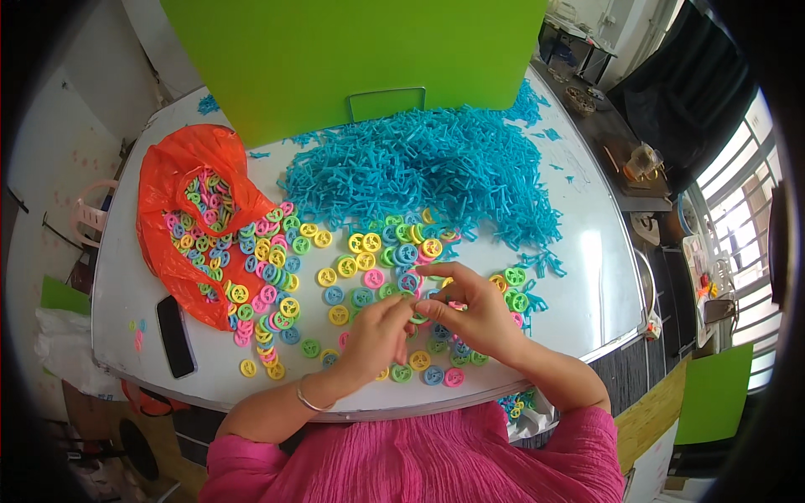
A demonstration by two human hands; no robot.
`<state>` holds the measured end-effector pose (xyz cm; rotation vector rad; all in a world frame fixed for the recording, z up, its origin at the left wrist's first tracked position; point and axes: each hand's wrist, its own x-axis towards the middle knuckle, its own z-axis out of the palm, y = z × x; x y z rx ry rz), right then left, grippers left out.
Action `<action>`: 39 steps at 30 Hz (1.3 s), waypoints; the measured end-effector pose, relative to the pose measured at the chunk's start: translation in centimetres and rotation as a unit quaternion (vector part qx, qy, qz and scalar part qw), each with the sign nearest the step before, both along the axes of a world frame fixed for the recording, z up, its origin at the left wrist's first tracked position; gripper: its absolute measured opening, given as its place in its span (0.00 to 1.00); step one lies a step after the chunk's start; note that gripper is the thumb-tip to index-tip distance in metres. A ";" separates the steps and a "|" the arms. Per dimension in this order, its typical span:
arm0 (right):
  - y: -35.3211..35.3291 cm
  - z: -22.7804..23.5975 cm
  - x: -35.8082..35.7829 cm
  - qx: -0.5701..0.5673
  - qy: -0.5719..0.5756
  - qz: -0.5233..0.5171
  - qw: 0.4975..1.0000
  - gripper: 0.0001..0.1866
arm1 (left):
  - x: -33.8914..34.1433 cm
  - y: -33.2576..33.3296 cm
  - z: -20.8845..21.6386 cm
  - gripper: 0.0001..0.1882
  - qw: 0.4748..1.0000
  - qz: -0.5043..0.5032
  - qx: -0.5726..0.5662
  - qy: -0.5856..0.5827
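My left hand point(377, 339) and my right hand point(476, 314) meet over the front middle of the white table, fingertips close together. The left fingers are pinched, and the right thumb and bent index finger curl toward them. Whatever small piece lies between the fingertips is mostly hidden. Around and beneath both hands lie small plastic wheels in yellow, blue, green and pink, such as a yellow wheel point(419, 360) and a pink wheel point(454, 377). Behind them spreads a large heap of blue plastic strips point(419, 163).
At the left, an open red plastic bag point(168, 243) spills more wheels onto the white table point(579, 285). A dark phone point(176, 337) lies near the left edge. A green board with a metal handle point(352, 67) stands behind the blue heap.
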<state>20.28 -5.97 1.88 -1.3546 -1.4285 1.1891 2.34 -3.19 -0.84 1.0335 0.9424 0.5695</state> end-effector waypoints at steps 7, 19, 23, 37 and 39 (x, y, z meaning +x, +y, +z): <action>0.0 -0.2 0.6 -0.097 0.047 0.040 0.993 0.21 | 0.0 -0.8 -0.7 0.16 0.929 0.006 0.345 0.134; 0.4 -1.3 1.0 -0.153 0.243 0.065 0.956 0.17 | -1.6 3.0 1.0 0.13 0.678 -0.107 0.712 0.146; 0.3 -1.5 1.0 -0.174 0.272 0.075 0.943 0.19 | -1.1 2.3 0.4 0.08 0.749 -0.072 0.651 0.105; -0.7 -0.8 0.3 0.166 -0.060 0.007 0.984 0.22 | -0.8 1.3 0.5 0.13 0.945 -0.035 0.320 0.065; -0.8 -0.9 0.2 0.246 -0.144 0.004 0.959 0.16 | -0.9 1.5 0.3 0.14 0.976 -0.008 0.217 0.027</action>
